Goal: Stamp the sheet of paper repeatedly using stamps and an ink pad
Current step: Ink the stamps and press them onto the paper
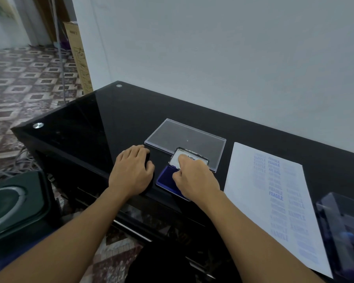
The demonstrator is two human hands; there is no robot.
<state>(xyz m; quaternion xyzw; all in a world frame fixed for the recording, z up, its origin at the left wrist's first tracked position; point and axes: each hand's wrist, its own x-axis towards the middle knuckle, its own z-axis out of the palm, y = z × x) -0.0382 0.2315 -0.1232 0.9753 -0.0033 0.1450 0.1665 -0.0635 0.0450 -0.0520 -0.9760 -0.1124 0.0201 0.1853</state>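
Observation:
The open blue ink pad [165,179] lies near the front edge of the black glass table [102,127], its white-lined lid [194,157] raised behind it. My right hand [194,177] is on the pad with fingers pinched closed around a stamp that the hand almost wholly hides. My left hand [131,172] rests palm down just left of the pad, its fingers over a small dark object [148,159] I cannot make out. The sheet of paper [243,180] lies to the right, covered with columns of blue stamped words.
A clear plastic lid [184,135] lies flat behind the ink pad. A clear box [343,227] with dark contents stands at the right edge, over the paper's corner. A dark speaker [14,201] sits on the floor at the left. A white wall backs the table.

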